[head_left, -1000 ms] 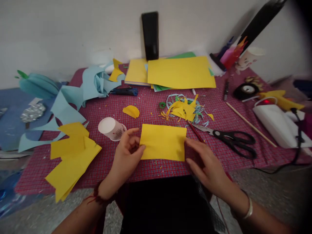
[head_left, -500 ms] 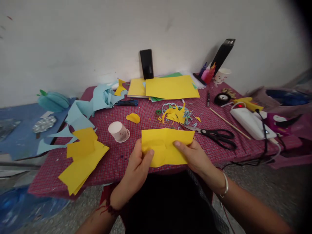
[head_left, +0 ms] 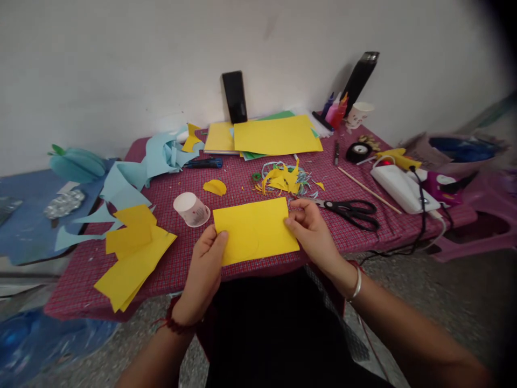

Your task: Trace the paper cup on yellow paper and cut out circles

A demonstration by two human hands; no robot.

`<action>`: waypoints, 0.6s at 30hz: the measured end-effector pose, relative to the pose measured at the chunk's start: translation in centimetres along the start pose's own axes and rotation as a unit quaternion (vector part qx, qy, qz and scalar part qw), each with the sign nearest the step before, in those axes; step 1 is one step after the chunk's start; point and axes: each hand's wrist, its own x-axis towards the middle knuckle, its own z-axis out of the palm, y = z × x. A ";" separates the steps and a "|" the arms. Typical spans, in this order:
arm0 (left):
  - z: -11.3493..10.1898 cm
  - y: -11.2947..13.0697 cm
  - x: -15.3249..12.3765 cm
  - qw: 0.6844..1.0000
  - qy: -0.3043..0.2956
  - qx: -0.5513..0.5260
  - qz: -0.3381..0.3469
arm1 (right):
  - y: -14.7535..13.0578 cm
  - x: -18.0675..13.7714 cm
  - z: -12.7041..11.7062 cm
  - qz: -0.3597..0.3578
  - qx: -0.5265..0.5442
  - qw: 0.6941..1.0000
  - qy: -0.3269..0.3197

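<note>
A folded yellow paper rectangle (head_left: 255,230) is held flat just above the near edge of the red checked tablecloth (head_left: 242,178). My left hand (head_left: 204,275) pinches its lower left corner with thumb on top. My right hand (head_left: 311,231) pinches its right edge, fingers closed on the sheet. A faint curved line shows on the paper's face.
Black scissors (head_left: 349,210) lie right of my right hand. A tipped paper cup (head_left: 190,209), yellow offcuts (head_left: 129,253), light blue scraps (head_left: 133,172), a pile of trimmings (head_left: 285,180), yellow sheets (head_left: 274,134), a wooden stick (head_left: 368,189), a glue gun (head_left: 398,157) and a phone (head_left: 234,97) surround the work.
The yellow paper lay on the cloth, was lifted and partly unfolded, and is now flat and closed again between both hands. The view pulled back from the table.
</note>
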 end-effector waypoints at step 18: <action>-0.6 1.2 0.7 0.997 0.036 -0.051 -0.050 | -1.5 -0.7 -1.0 -0.251 -0.310 0.917 -0.013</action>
